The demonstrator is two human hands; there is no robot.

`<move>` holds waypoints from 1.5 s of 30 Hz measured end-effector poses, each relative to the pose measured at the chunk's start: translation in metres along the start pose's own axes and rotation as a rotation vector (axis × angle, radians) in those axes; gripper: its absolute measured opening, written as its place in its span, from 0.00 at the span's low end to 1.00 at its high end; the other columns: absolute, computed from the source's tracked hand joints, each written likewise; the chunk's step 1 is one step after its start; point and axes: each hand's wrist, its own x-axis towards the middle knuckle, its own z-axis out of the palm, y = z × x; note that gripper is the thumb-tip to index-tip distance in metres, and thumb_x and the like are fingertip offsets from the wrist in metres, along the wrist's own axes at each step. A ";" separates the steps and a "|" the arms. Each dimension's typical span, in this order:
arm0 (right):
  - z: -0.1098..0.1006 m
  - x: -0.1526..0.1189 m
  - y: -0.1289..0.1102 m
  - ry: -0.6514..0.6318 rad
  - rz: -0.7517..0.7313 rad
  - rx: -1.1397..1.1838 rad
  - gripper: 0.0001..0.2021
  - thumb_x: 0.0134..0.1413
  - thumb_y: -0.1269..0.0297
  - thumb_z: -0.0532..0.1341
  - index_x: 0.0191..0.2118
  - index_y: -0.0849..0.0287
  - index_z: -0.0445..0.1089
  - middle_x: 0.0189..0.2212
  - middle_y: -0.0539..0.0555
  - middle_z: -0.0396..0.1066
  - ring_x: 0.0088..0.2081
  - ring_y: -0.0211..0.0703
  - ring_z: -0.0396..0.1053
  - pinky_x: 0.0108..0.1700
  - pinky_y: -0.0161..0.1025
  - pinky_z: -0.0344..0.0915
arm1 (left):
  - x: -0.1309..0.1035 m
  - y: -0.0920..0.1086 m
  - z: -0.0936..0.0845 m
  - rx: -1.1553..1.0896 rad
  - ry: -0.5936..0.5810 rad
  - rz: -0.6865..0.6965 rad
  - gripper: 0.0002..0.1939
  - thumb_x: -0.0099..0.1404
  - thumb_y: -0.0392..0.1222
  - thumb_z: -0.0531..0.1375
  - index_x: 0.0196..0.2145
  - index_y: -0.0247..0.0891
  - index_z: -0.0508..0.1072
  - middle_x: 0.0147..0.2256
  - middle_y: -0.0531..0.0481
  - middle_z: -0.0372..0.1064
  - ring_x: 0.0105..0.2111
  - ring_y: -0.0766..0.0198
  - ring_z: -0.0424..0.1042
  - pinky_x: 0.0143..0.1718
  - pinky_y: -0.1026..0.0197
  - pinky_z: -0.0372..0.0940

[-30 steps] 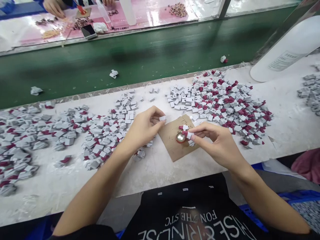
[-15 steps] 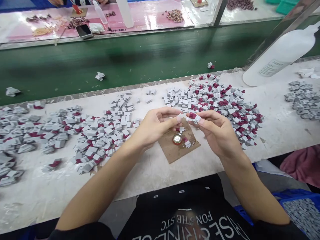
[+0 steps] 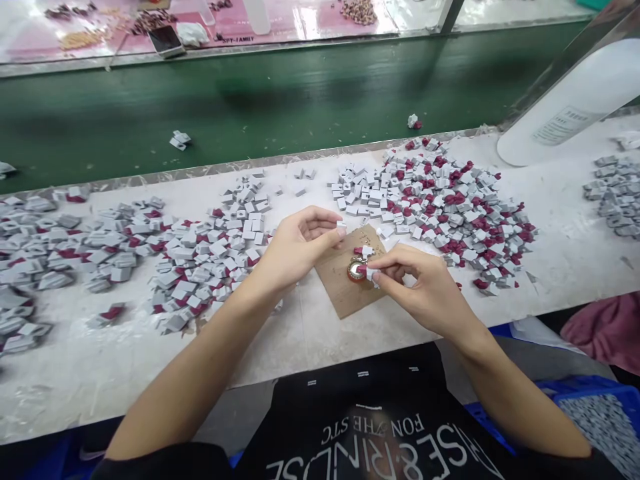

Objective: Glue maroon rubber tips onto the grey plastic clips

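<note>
My left hand (image 3: pixel 300 247) is pinched on a small light grey plastic piece (image 3: pixel 341 227), held over the upper left edge of a brown cardboard square (image 3: pixel 345 297). Lower and to the right, my right hand (image 3: pixel 420 283) grips a maroon-and-grey plastic piece (image 3: pixel 371 273) between thumb and fingertips. The maroon end is at a bottle cap (image 3: pixel 354 274) lying on the cardboard; whether they touch I cannot tell. Another maroon-and-grey piece (image 3: pixel 367 251) sits just above the cap.
Heaps of grey and maroon pieces lie at right (image 3: pixel 450 200) and left (image 3: pixel 200 267). A white bottle (image 3: pixel 565 113) leans at the back right. Beyond the table edge runs a green belt (image 3: pixel 300 100) with a few stray pieces. A blue crate (image 3: pixel 545 393) stands low at right.
My right hand has moved down and away from the left, bringing its maroon-and-grey piece to the cap. My left hand has shifted slightly left, still pinching the grey piece. The view has tilted downward.
</note>
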 end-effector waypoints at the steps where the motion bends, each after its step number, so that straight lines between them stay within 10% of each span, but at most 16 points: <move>1: 0.001 0.001 0.001 -0.002 0.000 -0.005 0.04 0.69 0.65 0.71 0.44 0.51 0.86 0.38 0.53 0.82 0.32 0.43 0.73 0.32 0.41 0.70 | 0.000 -0.001 0.000 0.005 -0.005 -0.004 0.16 0.60 0.41 0.78 0.43 0.38 0.82 0.41 0.46 0.83 0.38 0.59 0.83 0.48 0.53 0.80; 10: -0.001 0.001 0.001 0.029 -0.014 0.034 0.05 0.69 0.66 0.71 0.43 0.51 0.87 0.38 0.53 0.83 0.35 0.45 0.76 0.37 0.42 0.74 | 0.000 -0.004 -0.002 -0.005 -0.044 -0.019 0.17 0.62 0.44 0.78 0.45 0.39 0.83 0.44 0.45 0.85 0.43 0.55 0.84 0.51 0.53 0.79; 22: -0.003 0.032 0.002 0.170 0.143 0.857 0.11 0.54 0.54 0.82 0.40 0.47 0.84 0.43 0.49 0.87 0.52 0.53 0.85 0.66 0.61 0.79 | -0.009 0.010 0.018 -0.131 -0.204 0.060 0.18 0.67 0.48 0.77 0.50 0.37 0.83 0.42 0.44 0.85 0.40 0.57 0.84 0.50 0.51 0.80; 45: -0.001 0.029 0.011 0.162 0.104 0.597 0.10 0.56 0.53 0.81 0.40 0.49 0.87 0.40 0.54 0.87 0.43 0.51 0.85 0.48 0.49 0.85 | -0.012 0.010 0.022 -0.054 -0.235 0.055 0.16 0.66 0.50 0.77 0.45 0.40 0.84 0.39 0.44 0.85 0.39 0.53 0.85 0.43 0.52 0.80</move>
